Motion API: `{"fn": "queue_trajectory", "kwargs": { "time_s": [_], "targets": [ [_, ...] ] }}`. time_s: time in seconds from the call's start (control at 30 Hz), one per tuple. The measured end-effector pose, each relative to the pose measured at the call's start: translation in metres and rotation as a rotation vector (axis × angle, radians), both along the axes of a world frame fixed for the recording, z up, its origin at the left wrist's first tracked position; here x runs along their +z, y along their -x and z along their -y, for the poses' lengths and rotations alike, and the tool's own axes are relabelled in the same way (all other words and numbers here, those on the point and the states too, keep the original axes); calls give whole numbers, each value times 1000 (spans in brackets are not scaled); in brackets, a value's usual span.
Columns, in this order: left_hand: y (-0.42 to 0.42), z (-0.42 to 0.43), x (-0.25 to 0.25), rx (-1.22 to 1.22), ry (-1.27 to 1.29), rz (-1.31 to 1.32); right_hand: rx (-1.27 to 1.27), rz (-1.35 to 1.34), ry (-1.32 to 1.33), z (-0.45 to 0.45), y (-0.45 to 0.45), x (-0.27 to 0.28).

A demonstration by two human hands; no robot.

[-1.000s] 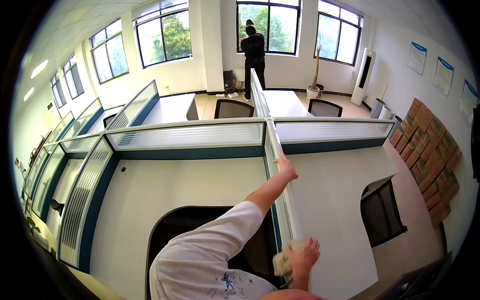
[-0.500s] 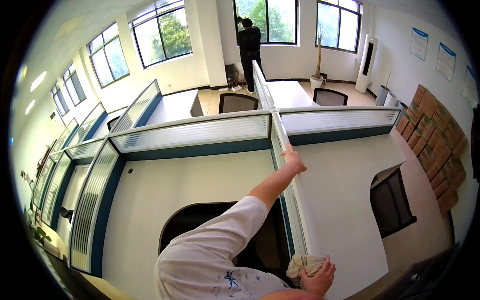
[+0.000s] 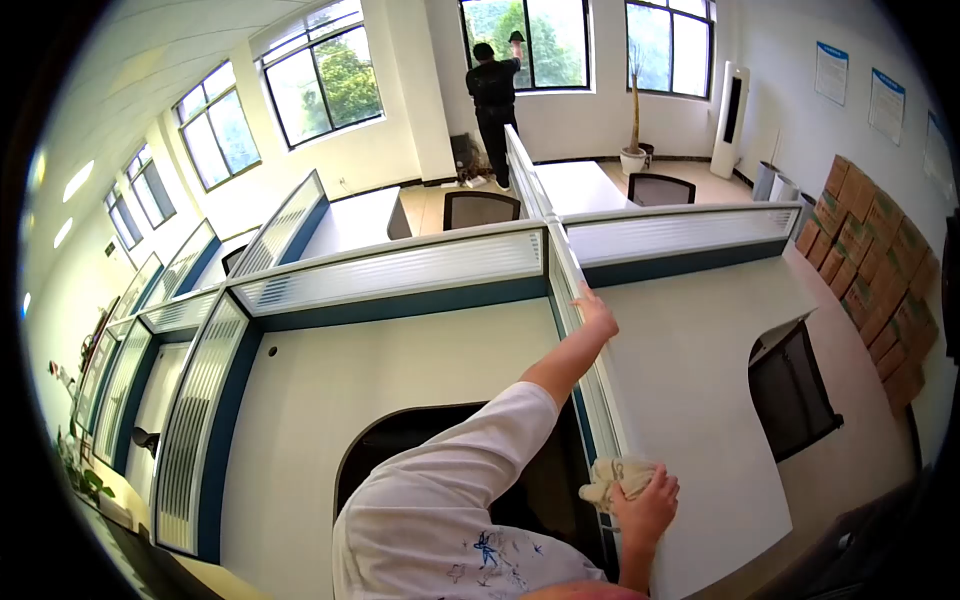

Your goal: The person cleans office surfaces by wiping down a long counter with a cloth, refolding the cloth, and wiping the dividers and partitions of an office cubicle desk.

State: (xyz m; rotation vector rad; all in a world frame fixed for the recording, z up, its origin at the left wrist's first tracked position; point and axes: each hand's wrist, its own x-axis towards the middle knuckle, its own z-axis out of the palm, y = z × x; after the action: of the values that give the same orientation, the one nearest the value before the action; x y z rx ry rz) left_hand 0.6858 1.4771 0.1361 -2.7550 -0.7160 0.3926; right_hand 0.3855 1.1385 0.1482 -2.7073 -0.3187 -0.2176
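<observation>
My left hand (image 3: pixel 599 313) rests on the top rail of the partition (image 3: pixel 566 262) between two white desks, its fingers lying along the rail. Lower down, my right hand (image 3: pixel 648 503) is closed round a bunched beige cloth (image 3: pixel 618 480), which lies against the near part of the same partition. The left desk (image 3: pixel 300 410) and the right desk (image 3: pixel 690 370) lie on either side of it.
Another person (image 3: pixel 493 105) in dark clothes stands at the far window (image 3: pixel 550 45), one arm raised. Stacked brown boxes (image 3: pixel 870 260) line the right wall. A mesh chair (image 3: pixel 795 390) is beside the right desk. A cross partition (image 3: pixel 400 270) runs behind the left desk.
My right hand has moved up along the partition with the cloth. My left hand stays on the rail. The far person's raised arm has shifted to the right. The view has turned slightly.
</observation>
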Motion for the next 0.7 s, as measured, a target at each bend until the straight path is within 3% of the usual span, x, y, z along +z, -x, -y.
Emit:
{"fn": "queue_trajectory", "kwargs": {
  "time_s": [0.13, 0.23, 0.37, 0.5, 0.7],
  "targets": [
    [-2, 4, -15, 0, -4, -8, -46, -77, 52, 53, 37, 2],
    [5, 1, 9, -22, 43, -30, -61, -174, 73, 57, 38, 10],
    [12, 5, 8, -23, 103, 22, -18, -79, 41, -3, -10, -2],
    [17, 3, 9, -60, 99, 18, 85, -97, 32, -68, -59, 19],
    [14, 1, 6, -49, 86, 1, 41, 12, -108, -42, -35, 0]
  ]
}}
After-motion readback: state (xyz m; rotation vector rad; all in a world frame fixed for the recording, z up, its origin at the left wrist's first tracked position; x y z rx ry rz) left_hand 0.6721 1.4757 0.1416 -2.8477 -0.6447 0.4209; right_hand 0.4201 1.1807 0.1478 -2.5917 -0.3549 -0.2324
